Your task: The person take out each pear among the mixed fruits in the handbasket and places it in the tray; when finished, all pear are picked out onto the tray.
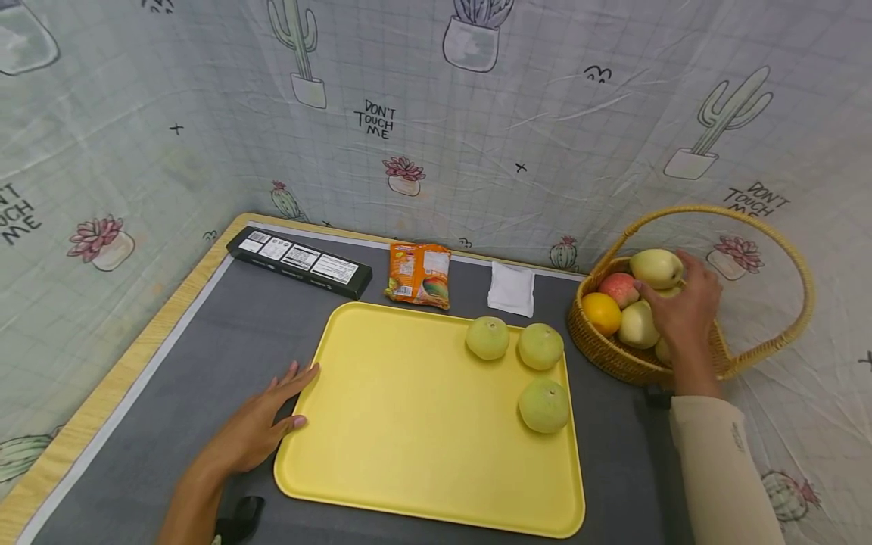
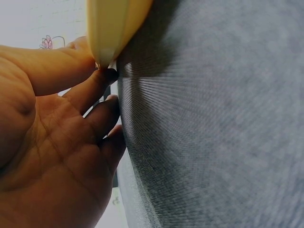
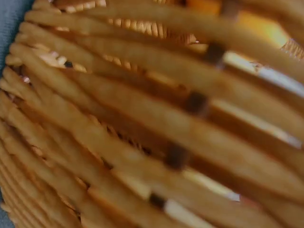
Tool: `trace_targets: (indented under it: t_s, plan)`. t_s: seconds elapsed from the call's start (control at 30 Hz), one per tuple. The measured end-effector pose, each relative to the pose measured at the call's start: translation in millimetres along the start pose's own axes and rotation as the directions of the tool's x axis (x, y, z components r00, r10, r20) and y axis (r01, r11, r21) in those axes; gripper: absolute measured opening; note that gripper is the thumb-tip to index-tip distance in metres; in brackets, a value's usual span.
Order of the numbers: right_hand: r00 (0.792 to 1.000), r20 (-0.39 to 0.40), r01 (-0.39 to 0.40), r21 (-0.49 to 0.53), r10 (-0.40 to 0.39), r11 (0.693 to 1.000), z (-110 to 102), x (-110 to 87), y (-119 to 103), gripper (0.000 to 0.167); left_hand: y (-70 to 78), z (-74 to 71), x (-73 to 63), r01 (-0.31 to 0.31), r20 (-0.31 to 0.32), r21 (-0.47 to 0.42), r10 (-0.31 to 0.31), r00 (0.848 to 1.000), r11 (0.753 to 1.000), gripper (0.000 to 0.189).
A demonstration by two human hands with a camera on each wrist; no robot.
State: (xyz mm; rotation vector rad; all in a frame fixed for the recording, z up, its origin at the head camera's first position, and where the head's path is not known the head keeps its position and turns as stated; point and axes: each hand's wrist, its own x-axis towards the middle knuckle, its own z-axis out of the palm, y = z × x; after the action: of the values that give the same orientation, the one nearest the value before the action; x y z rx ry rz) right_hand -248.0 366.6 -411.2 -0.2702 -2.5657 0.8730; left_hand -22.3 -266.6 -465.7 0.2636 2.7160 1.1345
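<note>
Fruit sits in a woven basket at the right of the frame: a red one, an orange one and several pale yellow-green ones. Over them is the right hand, thumb and fingers parted and bent around the pale fruit; its own back covers the grasp, so I cannot tell whether it has hold of a piece. Three green fruits stand on the right part of the yellow tray at lower centre. At the tray's left edge the left hand is spread, thumb and forefinger touching the rim.

"DON'T TOUCH ME" reads clearly on the cloth at upper centre; another copy is cut off by the left edge, and the one at upper right is partly covered by the basket's handle. White labels on the black box and the print and barcode on the orange packet are too small to read, as is the lettering on the pale sleeve. Blurred basket strands fill most of the right wrist view, hiding the right hand. The desk runs off the bottom of the frame.
</note>
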Motion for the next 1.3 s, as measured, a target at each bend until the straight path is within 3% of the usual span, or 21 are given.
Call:
trace_targets:
  t_s: [0.4,0.63,0.9,1.03,1.3]
  plan:
    - [0.998,0.059,0.015,-0.053,-0.012,0.998,4.2,17.2,13.5,0.080,-1.5,0.4,0.8,-0.002,-0.002,-0.002,0.002,1.000,1.000,0.083]
    - [0.997,0.073,0.037,-0.024,-0.036,0.999,4.8,23.1,15.2,0.078,-2.5,0.4,0.0,-0.006,-0.007,-0.003,0.006,1.000,1.000,0.082]
    - [0.997,0.065,-0.031,0.032,0.029,0.999,3.4,16.0,14.2,0.076,-1.0,1.0,0.2,0.001,0.002,0.004,-0.001,1.000,1.000,0.082]
    - [0.999,0.020,-0.047,0.060,0.046,0.997,1.8,9.9,9.4,0.075,-1.3,1.7,0.8,0.003,0.006,0.004,-0.003,1.000,1.000,0.083]
    - [0.987,-0.158,-0.013,0.107,0.030,0.994,-1.9,-7.5,-15.4,0.073,-2.1,1.1,0.6,0.001,0.001,-0.008,-0.001,1.000,1.000,0.082]
